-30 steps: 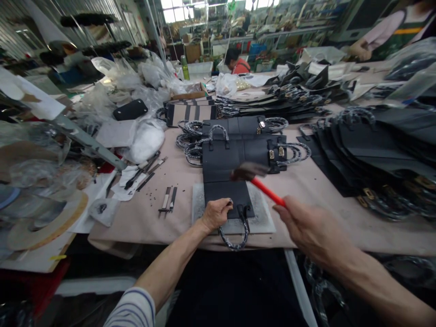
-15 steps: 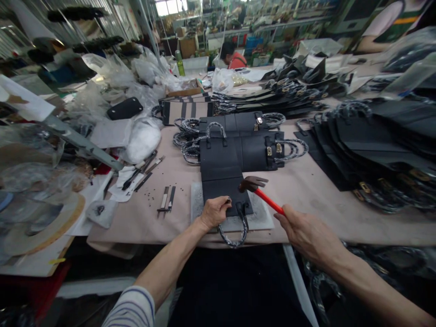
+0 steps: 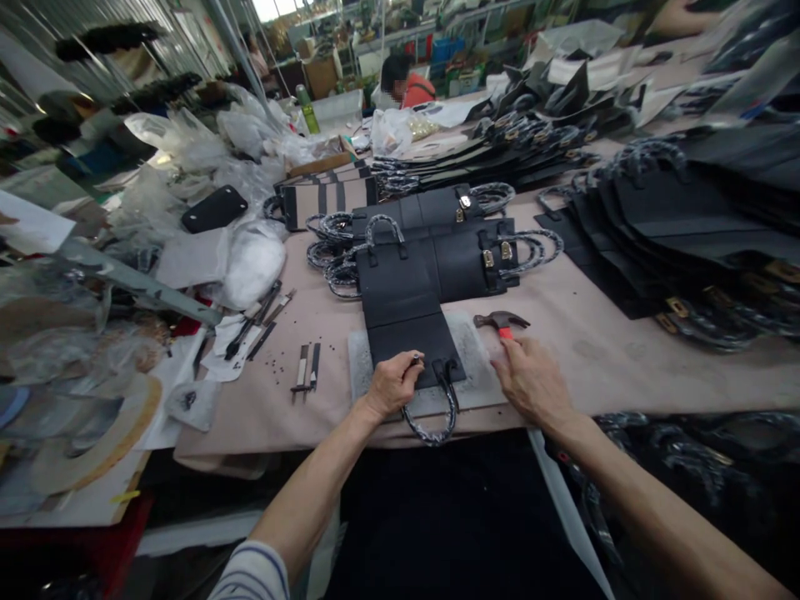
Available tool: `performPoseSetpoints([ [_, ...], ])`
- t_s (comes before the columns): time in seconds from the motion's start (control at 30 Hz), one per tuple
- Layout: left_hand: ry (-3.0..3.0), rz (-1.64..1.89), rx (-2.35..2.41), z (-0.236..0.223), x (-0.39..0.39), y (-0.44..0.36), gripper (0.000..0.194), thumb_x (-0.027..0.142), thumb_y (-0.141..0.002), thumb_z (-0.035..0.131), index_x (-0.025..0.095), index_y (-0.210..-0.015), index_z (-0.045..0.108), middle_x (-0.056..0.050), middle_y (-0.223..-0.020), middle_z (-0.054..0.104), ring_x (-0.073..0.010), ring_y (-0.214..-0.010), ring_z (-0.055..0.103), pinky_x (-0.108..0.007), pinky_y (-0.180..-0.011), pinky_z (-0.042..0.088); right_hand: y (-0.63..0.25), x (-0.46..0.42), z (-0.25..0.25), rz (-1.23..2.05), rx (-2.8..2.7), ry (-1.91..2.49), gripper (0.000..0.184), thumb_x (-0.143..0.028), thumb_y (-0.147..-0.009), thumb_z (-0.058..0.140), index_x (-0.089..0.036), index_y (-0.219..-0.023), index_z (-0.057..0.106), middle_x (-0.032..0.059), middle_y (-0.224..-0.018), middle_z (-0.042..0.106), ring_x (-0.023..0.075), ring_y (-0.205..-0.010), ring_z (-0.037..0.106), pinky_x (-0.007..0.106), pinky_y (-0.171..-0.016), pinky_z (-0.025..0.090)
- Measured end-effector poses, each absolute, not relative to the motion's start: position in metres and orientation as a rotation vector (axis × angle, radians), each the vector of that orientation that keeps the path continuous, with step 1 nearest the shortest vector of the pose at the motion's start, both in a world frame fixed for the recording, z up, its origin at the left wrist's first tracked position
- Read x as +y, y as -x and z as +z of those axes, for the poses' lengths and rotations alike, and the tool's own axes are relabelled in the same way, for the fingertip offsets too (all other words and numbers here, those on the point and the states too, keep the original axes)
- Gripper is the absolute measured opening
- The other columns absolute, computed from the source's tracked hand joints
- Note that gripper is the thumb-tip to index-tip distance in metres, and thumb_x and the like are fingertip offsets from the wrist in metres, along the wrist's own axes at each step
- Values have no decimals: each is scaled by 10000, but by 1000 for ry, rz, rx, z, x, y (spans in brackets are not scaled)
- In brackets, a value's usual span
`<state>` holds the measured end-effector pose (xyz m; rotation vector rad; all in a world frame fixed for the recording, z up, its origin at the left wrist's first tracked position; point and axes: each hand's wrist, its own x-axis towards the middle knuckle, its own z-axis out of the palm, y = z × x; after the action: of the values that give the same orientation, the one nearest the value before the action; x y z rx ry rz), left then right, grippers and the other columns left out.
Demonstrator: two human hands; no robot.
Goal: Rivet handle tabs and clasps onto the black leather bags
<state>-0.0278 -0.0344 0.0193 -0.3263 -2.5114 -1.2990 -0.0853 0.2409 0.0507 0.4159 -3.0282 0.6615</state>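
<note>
My left hand [image 3: 392,383] is closed in a pinch on a small metal tool [image 3: 417,359], of which only the shiny end shows. It rests over the lower flap of a black bag panel [image 3: 406,342]. A plastic-wrapped handle [image 3: 431,435] curves off the panel's near edge. Beneath the flap lies a pale slab [image 3: 478,367]. To the right of the slab, my right hand [image 3: 534,379] is around the red grip of a claw hammer [image 3: 502,320]. The hammer's head is low, at the tabletop; the rest of its grip is hidden under the hand.
Two slim tools [image 3: 306,367] lie left of the slab, near scattered black bits. More black bag panels [image 3: 681,225] are stacked at the right. Plastic bags [image 3: 250,262] crowd the left, beside a metal post [image 3: 137,279]. A person in red [image 3: 418,90] is farther back.
My right hand has brought the hammer down and to the right, from above the panel to the tabletop beside the slab. My left hand keeps its pinch at the panel. The view has shifted slightly.
</note>
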Motion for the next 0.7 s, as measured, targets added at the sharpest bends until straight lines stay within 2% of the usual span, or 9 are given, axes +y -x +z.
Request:
performPoseSetpoints([
  [0.07, 325, -1318, -2516, 23, -35, 28, 231, 206, -986, 578, 211, -1186, 694, -68, -1024, 785, -208, -941, 763, -338, -898, 614, 79, 216, 49, 700, -2846, -667, 397, -361, -961, 541, -159, -1298, 595, 206, -1285, 601, 365, -1147, 576, 513, -941, 484],
  [0.17, 305, -1327, -2536, 26, -35, 29, 194, 198, -985, 577, 213, -1125, 710, -68, -1038, 784, -206, -952, 757, -331, -899, 606, 67, 179, 41, 779, -2735, -897, 434, -373, -954, 589, -169, -1337, 590, 191, -1339, 592, 369, -1206, 554, 546, -998, 471],
  [0.3, 239, -1323, -2538, 26, -30, 30, 145, 179, -975, 575, 212, -974, 716, -56, -956, 782, -196, -893, 752, -313, -859, 600, 55, 155, 24, 758, -2742, -934, 511, -357, -894, 693, -197, -1368, 592, 184, -1423, 559, 393, -1347, 466, 601, -1126, 359],
  [0.4, 291, -1291, -2553, 31, -26, 30, 149, 193, -970, 566, 209, -947, 713, -59, -921, 779, -193, -851, 749, -304, -821, 603, 53, 155, 17, 760, -2783, -904, 530, -369, -898, 694, -194, -1388, 595, 172, -1457, 540, 378, -1393, 429, 585, -1173, 304],
  [0.5, 385, -1342, -2538, 43, -27, 34, 144, 279, -968, 596, 205, -917, 708, -65, -890, 775, -190, -820, 749, -292, -794, 608, 53, 158, 18, 758, -2825, -898, 519, -375, -927, 658, -190, -1407, 592, 161, -1478, 524, 360, -1418, 410, 565, -1203, 263],
  [0.6, -117, -1531, -2261, 53, -37, 43, 193, 348, -997, 570, 194, -953, 677, -52, -852, 759, -178, -788, 750, -290, -769, 617, 55, 158, 21, 755, -2846, -900, 548, -382, -913, 677, -193, -1419, 583, 155, -1486, 515, 358, -1427, 398, 564, -1217, 236],
  [0.7, -466, -1655, -2136, 51, -55, 46, 195, 367, -952, 621, 178, -945, 669, -26, -797, 728, -170, -719, 740, -275, -709, 610, 56, 159, 20, 784, -2831, -903, 544, -376, -909, 678, -185, -1409, 577, 155, -1485, 514, 353, -1426, 394, 565, -1218, 239],
])
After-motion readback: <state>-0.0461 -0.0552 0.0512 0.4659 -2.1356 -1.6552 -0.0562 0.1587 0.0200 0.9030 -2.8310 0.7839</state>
